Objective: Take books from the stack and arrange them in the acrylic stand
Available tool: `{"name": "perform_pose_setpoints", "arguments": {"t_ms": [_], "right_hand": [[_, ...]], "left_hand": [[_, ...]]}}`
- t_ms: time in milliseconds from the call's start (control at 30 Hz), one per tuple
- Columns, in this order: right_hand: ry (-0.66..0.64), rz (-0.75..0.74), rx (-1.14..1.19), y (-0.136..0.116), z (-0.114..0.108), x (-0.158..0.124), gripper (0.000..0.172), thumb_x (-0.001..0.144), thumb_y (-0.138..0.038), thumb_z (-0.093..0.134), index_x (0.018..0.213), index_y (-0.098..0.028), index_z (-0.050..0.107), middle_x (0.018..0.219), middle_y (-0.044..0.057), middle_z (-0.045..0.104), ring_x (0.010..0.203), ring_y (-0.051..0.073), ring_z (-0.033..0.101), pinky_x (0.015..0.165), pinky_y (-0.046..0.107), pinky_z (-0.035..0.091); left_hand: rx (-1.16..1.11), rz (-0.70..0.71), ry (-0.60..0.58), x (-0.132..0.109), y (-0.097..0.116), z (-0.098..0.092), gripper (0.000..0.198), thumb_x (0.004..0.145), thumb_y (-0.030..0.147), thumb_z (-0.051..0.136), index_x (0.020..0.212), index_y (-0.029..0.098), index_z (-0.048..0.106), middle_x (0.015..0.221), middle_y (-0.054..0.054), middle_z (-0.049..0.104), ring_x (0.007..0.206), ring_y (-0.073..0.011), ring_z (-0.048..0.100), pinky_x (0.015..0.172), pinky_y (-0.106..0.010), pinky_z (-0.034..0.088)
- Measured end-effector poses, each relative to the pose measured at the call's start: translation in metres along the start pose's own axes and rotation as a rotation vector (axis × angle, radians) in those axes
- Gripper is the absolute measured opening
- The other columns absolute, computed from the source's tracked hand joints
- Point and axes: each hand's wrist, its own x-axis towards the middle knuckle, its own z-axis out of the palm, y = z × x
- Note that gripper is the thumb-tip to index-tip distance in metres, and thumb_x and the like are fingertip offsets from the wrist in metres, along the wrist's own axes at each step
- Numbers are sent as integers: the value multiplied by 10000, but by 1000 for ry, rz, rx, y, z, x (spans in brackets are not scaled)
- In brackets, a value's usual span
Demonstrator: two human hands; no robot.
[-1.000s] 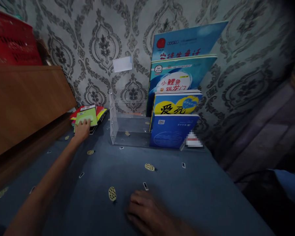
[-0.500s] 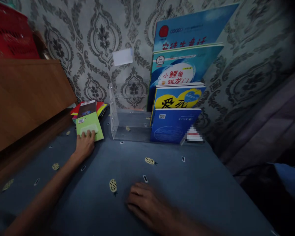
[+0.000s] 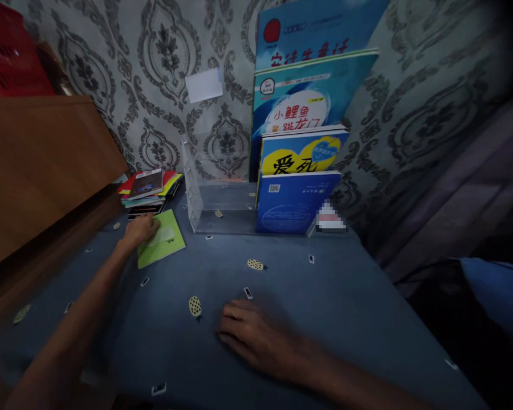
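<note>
My left hand [image 3: 141, 229] is at the left edge of a thin light-green book [image 3: 167, 250], its fingers closed over that edge; the thumb is hidden. The book lies tilted on the table, just in front of a stack of books [image 3: 147, 191] with red, yellow and dark covers. My right hand [image 3: 250, 336] rests on the blue patterned tablecloth [image 3: 325, 319], fingers curled together, and nothing shows in it. Beyond the hands stands a clear acrylic book rack [image 3: 192, 199], with a blue book [image 3: 297, 205] at its front right.
Behind the blue book rise a yellow-and-blue book [image 3: 301, 159], a teal book [image 3: 312, 91] and a taller blue book [image 3: 320, 28]. A wooden cabinet [image 3: 43, 171] borders the left side. White paper [image 3: 204, 85] hangs on the patterned wall [image 3: 166, 51].
The green book has come off the stack toward me and now lies on the table. My left hand has shifted to its left edge. The camera view has tipped slightly; my right hand stays put.
</note>
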Motion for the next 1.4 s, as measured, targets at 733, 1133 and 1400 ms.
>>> {"name": "perform_pose_setpoints", "arguments": {"t_ms": [733, 1133, 1400], "right_hand": [[45, -68, -135, 4, 2, -1, 181, 1037, -204, 528, 944, -145, 672, 955, 53, 698, 866, 175, 591, 862, 316, 480], [41, -105, -299, -3, -7, -11, 192, 1032, -179, 498, 939, -149, 663, 1002, 61, 713, 875, 186, 577, 848, 343, 475], [313, 239, -266, 17, -12, -43, 208, 1041, -206, 507, 952, -152, 687, 942, 78, 722, 889, 203, 643, 842, 344, 505]], "left_hand": [[132, 105, 168, -65, 27, 30, 571, 1009, 410, 269, 1323, 92, 625, 1206, -203, 682, 1113, -346, 616, 1002, -429, 476], [201, 117, 42, -130, 83, 4, 525, 1016, 500, 243, 1106, 211, 672, 1134, -196, 666, 1078, -403, 635, 713, -469, 538], [276, 236, -98, -159, 130, -21, 451, 1041, 438, 263, 1137, 167, 610, 1041, -175, 728, 884, -363, 731, 646, -413, 525]]}}
